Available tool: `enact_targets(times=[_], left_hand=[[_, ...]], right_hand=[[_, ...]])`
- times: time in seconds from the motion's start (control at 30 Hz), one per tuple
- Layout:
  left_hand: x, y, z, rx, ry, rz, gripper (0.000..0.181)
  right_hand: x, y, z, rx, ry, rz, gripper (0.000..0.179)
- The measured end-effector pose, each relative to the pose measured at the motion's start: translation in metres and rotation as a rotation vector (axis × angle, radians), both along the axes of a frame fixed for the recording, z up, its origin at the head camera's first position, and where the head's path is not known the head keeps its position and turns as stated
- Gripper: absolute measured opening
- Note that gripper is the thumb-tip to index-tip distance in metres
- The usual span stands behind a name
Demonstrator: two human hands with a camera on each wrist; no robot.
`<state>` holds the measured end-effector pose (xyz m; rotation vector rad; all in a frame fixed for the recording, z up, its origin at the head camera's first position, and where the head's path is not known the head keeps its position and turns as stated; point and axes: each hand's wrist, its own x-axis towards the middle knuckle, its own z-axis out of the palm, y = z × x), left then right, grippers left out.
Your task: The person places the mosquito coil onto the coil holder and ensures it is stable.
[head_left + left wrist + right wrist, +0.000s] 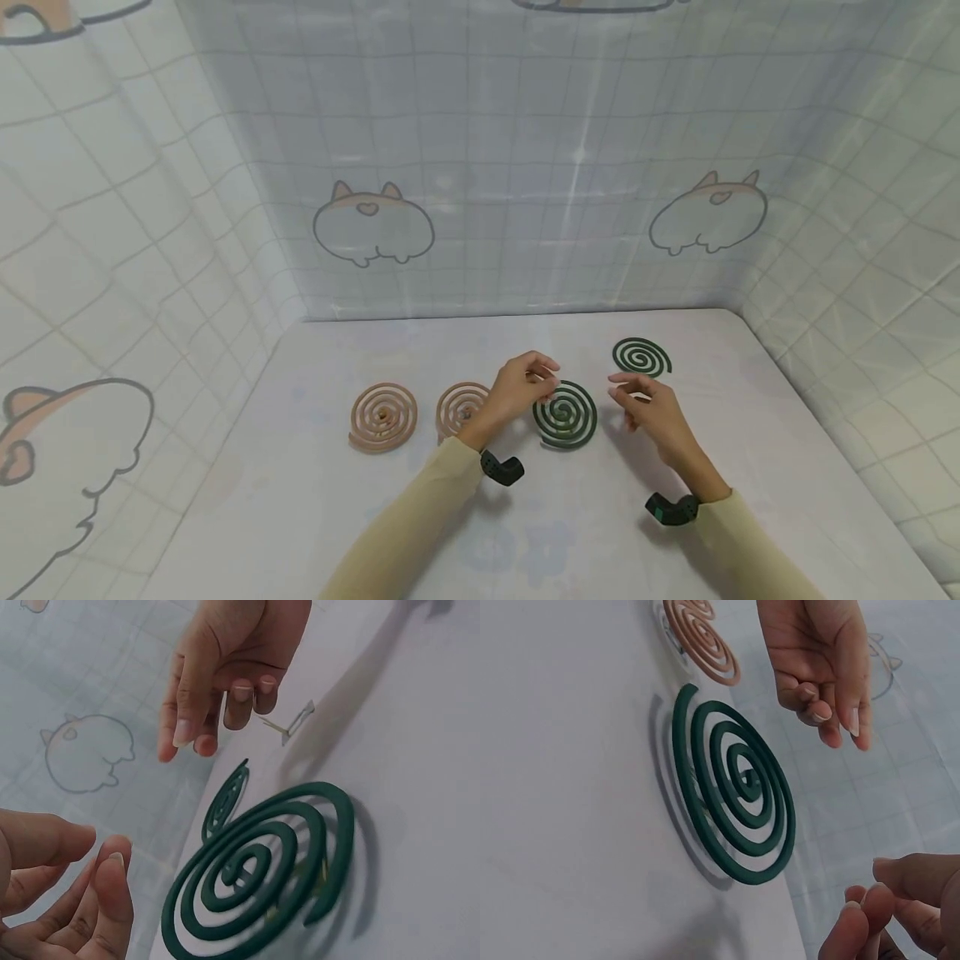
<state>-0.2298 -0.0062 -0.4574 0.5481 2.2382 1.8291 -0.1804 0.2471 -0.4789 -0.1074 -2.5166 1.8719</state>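
Note:
My left hand (521, 387) hovers at the upper left edge of a green mosquito coil (555, 437), fingers loosely bent, holding nothing. To that coil's right hangs my right hand (648, 410), likewise holding nothing; thumb and fingers stand apart. In the right wrist view, the green coil (701, 796) sits raised over its shadow, with a small support partly visible under it. A small metal stand (300, 724) appears on the table below the right hand in the left wrist view. Behind the right hand lies another green coil (639, 357).
Two brown mosquito coils stand to the left: one coil (360, 417) in full view, the other coil (450, 408) partly covered by the left hand and forearm. A white-covered table (315, 500) meets gridded cloth walls (517, 208) at the back and sides.

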Motion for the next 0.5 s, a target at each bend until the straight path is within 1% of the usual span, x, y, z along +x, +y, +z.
enact_targets(times=[0.13, 0.23, 0.37, 0.5], left_hand=[[0.000, 0.008, 0.005, 0.041, -0.025, -0.007, 0.022], [-0.001, 0.015, 0.008, 0.049, -0.030, -0.010, 0.021], [-0.005, 0.024, 0.008, 0.040, -0.029, -0.022, 0.020], [-0.008, 0.032, 0.009, 0.040, -0.012, -0.039, 0.021]], right_hand=[[-0.002, 0.004, 0.002, 0.005, 0.016, -0.005, 0.039], [-0.004, 0.007, 0.004, 0.009, 0.033, -0.006, 0.041], [-0.006, 0.012, 0.006, 0.006, 0.051, -0.021, 0.043], [-0.008, 0.017, 0.008, 0.000, 0.065, -0.033, 0.042]])
